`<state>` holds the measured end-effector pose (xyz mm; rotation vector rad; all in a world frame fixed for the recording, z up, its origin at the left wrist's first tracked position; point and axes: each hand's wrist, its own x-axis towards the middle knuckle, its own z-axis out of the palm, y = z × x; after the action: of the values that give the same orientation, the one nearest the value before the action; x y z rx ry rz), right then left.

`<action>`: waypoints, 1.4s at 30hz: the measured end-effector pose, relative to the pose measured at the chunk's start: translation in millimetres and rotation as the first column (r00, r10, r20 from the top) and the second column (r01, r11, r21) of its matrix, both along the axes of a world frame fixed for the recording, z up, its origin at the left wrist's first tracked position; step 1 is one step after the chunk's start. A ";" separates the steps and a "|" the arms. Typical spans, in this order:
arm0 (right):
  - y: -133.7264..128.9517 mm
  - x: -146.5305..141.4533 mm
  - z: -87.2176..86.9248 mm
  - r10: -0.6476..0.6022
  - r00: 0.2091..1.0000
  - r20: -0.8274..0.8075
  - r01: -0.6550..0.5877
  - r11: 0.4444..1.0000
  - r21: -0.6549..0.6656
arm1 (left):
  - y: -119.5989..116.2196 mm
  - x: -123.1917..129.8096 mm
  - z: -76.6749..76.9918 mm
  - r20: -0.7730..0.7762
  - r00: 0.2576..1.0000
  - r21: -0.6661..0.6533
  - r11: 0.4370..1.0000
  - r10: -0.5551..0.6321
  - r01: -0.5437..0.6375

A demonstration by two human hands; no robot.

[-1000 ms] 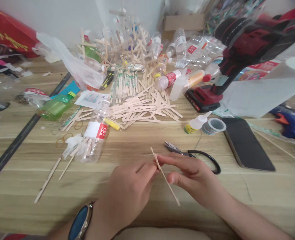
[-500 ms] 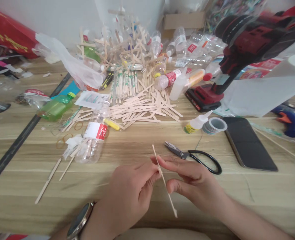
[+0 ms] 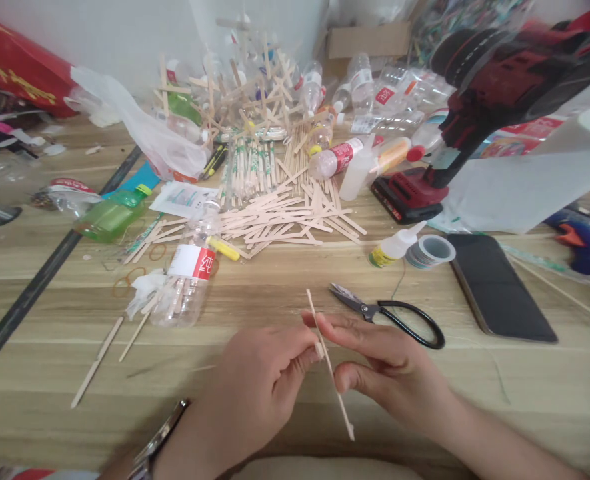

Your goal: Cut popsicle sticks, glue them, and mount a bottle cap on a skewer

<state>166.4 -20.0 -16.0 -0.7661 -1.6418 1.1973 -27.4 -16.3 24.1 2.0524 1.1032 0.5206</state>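
Observation:
A thin wooden craft stick (image 3: 331, 373) stands slanted, edge-on to me, above the near part of the table. My left hand (image 3: 265, 380) is closed in a pinch on a pale wooden end (image 3: 319, 349) that meets the stick at its middle; the rest of that piece is hidden in the hand. My right hand (image 3: 385, 367) holds the craft stick from the right, with fingertips against its upper half and the thumb by its middle. Just beyond the right hand lie black-handled scissors (image 3: 375, 310). Two joined sticks (image 3: 97, 363) rest on the table at left.
A heap of craft sticks (image 3: 279, 217) covers the table's middle. Around it are a clear bottle (image 3: 187, 280), a glue bottle (image 3: 395, 247), a spool (image 3: 429, 251), a phone (image 3: 502, 287) and a red power drill (image 3: 489, 100). A blue glue gun (image 3: 587, 240) lies far right.
My left hand has turned slightly, and its wristwatch now shows more edge-on. The craft stick has shifted very little; both hands keep their places.

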 end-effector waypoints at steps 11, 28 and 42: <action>1.5 6.0 0.2 -0.020 0.999 0.034 0.021 0.999 -0.028 | -2.0 -1.5 -3.7 -0.148 0.984 0.244 0.961 -0.099 0.133; -4.5 14.9 8.1 0.107 0.945 0.309 -0.099 0.994 -0.043 | -6.7 3.4 -8.6 -0.098 0.994 0.357 0.931 -0.039 0.072; -4.6 15.4 6.8 0.184 0.938 0.294 -0.134 0.974 -0.184 | -7.1 2.4 -15.1 -0.188 0.982 0.368 0.927 0.006 0.065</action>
<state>181.8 -24.6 -9.3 -0.9775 -1.9088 1.3932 -25.0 -23.4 9.0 2.4889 1.1460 0.5661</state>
